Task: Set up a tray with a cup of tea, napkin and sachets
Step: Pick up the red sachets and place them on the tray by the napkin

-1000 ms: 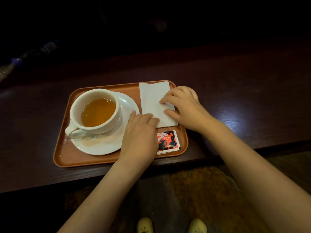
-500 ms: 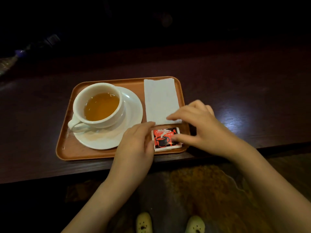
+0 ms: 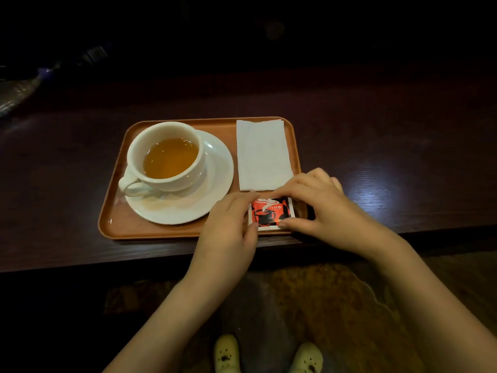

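An orange-brown tray (image 3: 118, 227) lies on a dark wooden table. On its left a white cup of amber tea (image 3: 168, 157) stands on a white saucer (image 3: 212, 184). A folded white napkin (image 3: 262, 154) lies flat along the tray's right side. Below it, in the near right corner, sit red-and-black sachets (image 3: 270, 212), stacked. My left hand (image 3: 228, 227) touches the sachets' left edge with its fingertips. My right hand (image 3: 320, 203) pinches their right side between thumb and forefinger. Both hands rest on the sachets at tray level.
The table's front edge (image 3: 80, 262) runs just below the tray. Dark tabletop (image 3: 390, 157) stretches to the right. A dim clear plastic object (image 3: 18, 90) lies at the far left. Patterned floor and two pale shoes (image 3: 226, 351) show below the edge.
Both hands left the napkin and came down to the sachets. The napkin now lies straight and uncovered. The sachets have been squared up in the tray's corner.
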Motion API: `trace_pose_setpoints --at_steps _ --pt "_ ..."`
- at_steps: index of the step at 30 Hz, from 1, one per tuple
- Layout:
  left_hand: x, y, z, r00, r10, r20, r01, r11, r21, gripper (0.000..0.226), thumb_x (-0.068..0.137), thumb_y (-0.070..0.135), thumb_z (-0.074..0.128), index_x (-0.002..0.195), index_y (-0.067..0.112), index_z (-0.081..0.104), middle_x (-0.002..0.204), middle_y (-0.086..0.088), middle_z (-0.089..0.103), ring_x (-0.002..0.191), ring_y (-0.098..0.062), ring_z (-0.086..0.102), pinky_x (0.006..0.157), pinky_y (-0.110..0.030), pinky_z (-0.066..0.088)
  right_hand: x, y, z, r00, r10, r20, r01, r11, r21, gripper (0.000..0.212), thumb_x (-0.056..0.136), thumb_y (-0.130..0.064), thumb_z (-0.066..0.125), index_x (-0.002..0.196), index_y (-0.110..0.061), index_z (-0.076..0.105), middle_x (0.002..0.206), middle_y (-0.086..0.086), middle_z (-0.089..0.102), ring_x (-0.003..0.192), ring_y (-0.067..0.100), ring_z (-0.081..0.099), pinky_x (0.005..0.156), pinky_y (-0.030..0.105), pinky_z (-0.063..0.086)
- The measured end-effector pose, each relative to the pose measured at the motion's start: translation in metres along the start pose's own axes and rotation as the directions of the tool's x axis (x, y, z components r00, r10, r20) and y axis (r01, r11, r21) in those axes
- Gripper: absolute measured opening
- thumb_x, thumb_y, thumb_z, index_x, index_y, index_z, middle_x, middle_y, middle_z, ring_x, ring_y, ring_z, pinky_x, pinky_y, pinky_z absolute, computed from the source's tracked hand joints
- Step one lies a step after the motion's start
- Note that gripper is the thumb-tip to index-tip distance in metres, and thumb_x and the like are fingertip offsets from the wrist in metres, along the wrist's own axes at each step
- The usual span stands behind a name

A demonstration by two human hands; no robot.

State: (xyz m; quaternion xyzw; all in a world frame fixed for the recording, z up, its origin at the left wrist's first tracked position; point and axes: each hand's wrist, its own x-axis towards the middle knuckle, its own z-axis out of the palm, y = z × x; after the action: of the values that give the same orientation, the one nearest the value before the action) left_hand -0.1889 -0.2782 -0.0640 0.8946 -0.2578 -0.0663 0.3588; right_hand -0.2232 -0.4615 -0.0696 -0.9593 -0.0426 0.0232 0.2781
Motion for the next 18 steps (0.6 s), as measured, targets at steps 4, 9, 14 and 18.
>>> trace_pose_setpoints --at_steps 4,9,14,18 --pt "-0.015 -0.004 -0.037 0.967 0.051 -0.25 -0.056 0.998 -0.014 0.044 0.081 0.008 0.059 0.122 0.019 0.048 0.12 0.003 0.054 0.11 -0.012 0.051 0.092 -0.032 0.048 0.006 -0.015 -0.005 0.993 0.043 -0.11 -0.027 0.989 0.146 0.042 0.082 -0.045 0.055 0.122 -0.033 0.048 0.116 -0.021 0.048 0.114 0.001 0.034 0.096 0.024 0.029" --pt "-0.021 -0.031 -0.078 0.837 -0.352 -0.419 0.313 0.936 -0.162 0.059 0.083 0.012 0.054 0.137 0.021 0.029 0.143 -0.002 0.035 0.132 -0.02 0.029 0.103 -0.03 0.025 0.054 -0.053 -0.006 0.987 0.144 -0.078 -0.087 0.863 0.498 0.042 0.091 -0.024 0.048 0.132 -0.028 0.041 0.133 -0.011 0.047 0.121 0.002 0.042 0.095 0.017 0.034" --pt "-0.009 -0.052 -0.08 0.862 -0.435 -0.262 0.416 0.901 -0.128 0.064 0.086 0.014 0.051 0.141 0.015 0.02 0.153 -0.004 0.02 0.139 -0.019 0.016 0.11 -0.033 0.018 0.092 -0.079 0.009 0.98 0.175 0.09 -0.194 0.775 0.601 0.05 0.091 -0.01 0.044 0.137 -0.027 0.035 0.143 -0.005 0.041 0.128 0.01 0.04 0.097 0.023 0.038" --pt "-0.008 -0.064 -0.084 0.884 -0.394 -0.253 0.364 0.918 -0.159 0.062 0.085 0.013 0.052 0.14 0.02 0.024 0.152 0.0 0.021 0.138 -0.015 0.019 0.108 -0.03 0.02 0.089 -0.09 0.021 0.982 0.181 0.056 -0.171 0.718 0.675 0.051 0.089 -0.007 0.045 0.128 -0.039 0.043 0.134 -0.014 0.046 0.111 -0.002 0.045 0.082 0.012 0.038"
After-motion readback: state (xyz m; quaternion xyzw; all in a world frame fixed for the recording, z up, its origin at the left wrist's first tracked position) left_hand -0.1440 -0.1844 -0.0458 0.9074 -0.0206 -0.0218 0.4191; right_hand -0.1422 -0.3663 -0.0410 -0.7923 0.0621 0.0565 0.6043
